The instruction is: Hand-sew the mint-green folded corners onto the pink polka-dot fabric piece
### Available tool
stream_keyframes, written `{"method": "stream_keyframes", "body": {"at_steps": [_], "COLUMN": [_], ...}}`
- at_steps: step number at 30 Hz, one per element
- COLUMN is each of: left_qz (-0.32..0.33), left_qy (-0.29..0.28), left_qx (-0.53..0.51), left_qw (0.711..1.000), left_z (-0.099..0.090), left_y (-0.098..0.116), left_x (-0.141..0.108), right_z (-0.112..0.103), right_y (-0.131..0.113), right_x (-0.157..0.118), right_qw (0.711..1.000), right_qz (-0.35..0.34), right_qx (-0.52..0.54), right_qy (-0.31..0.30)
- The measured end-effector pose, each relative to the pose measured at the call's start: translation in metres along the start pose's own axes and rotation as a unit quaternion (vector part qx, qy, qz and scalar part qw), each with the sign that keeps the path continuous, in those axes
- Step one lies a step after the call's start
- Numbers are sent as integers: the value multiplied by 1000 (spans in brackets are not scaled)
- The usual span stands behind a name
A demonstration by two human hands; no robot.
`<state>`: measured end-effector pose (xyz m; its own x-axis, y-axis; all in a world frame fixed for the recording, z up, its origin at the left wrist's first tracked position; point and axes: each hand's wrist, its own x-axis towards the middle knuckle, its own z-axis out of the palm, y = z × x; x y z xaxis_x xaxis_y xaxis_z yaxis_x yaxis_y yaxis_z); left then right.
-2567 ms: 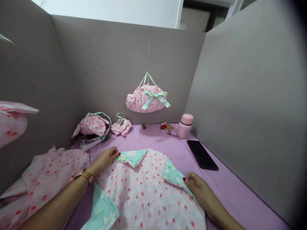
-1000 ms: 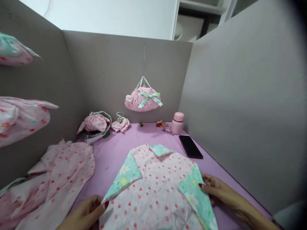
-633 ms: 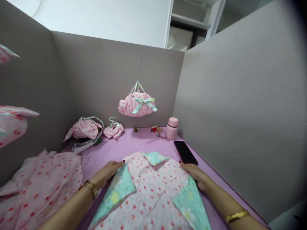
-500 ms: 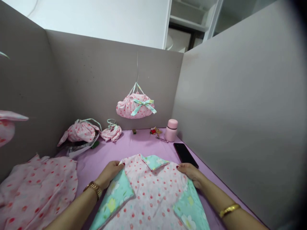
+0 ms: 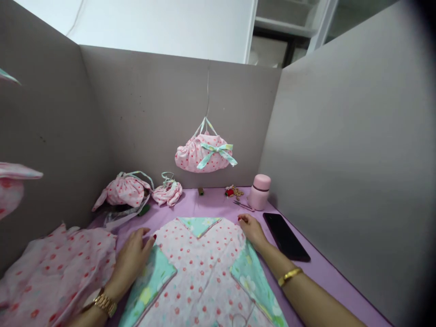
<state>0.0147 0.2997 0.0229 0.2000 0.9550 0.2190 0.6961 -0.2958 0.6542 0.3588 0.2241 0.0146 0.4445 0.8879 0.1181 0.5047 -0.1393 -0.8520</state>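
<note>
A pink dotted cloth (image 5: 200, 268) lies spread in front of me, with floral mint-green triangles at its top and both sides. My left hand (image 5: 134, 256) is beside its upper left edge, fingers apart, with nothing in them; a gold watch is on that wrist. At the upper right edge is my right hand (image 5: 252, 232), its fingers loosely bent and no cloth visibly gripped; a gold bangle circles that forearm. A thin curved line shows on the cloth's lower part, too faint to identify.
Another pink dotted cloth (image 5: 64, 268) lies at left. Behind are two gathered pink bundles (image 5: 126, 190), a thread spool (image 5: 200, 191), small scissors (image 5: 244, 206), a pink flask (image 5: 259, 193) and a black phone (image 5: 286, 236). A pink pouch (image 5: 206, 154) hangs before the grey partition (image 5: 163, 100).
Both hands held the cloth's upper edges before. The cloth now lies flatter, its top triangle spread out. My left hand has let go and moved left; the right hand's fingers have loosened. The view has shifted.
</note>
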Motion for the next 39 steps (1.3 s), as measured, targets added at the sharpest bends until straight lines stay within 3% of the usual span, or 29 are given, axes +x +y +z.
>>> {"method": "stream_keyframes", "body": {"at_steps": [4,7,10,13,16,22,29,33,39], "left_qz": [127,183,199,210,215,196,210,203,222], "left_qy": [-38,-90,-123,-174,-211,-188,-159,-171,-201], "left_qx": [82,125,160,178,183,209,226,221,183], "left_qw": [988,971,959,945,936,939,938,938,936], "left_z": [27,56,76,78,69,58,75,72,55], "left_y": [27,51,59,53,44,37,40,42,39], "left_x": [16,29,31,28,30,38,31,30,15], "right_z": [22,46,61,62,57,60,63,58,0], "right_y": [-16,-35,-44,-42,-42,-53,-40,-31,-20], "right_x": [-6,-9,-15,-22,-27,-32,-17,-1,-6], "right_qw": [987,963,933,907,896,876,899,915,957], "right_qz": [-122,-195,-236,-255,-260,-291,-262,-241,-195], "right_qx": [-102,-168,-223,-258,-274,-271,-259,-222,-167], "right_qy": [-11,-76,-154,-216,-234,-273,-237,-234,-131]}}
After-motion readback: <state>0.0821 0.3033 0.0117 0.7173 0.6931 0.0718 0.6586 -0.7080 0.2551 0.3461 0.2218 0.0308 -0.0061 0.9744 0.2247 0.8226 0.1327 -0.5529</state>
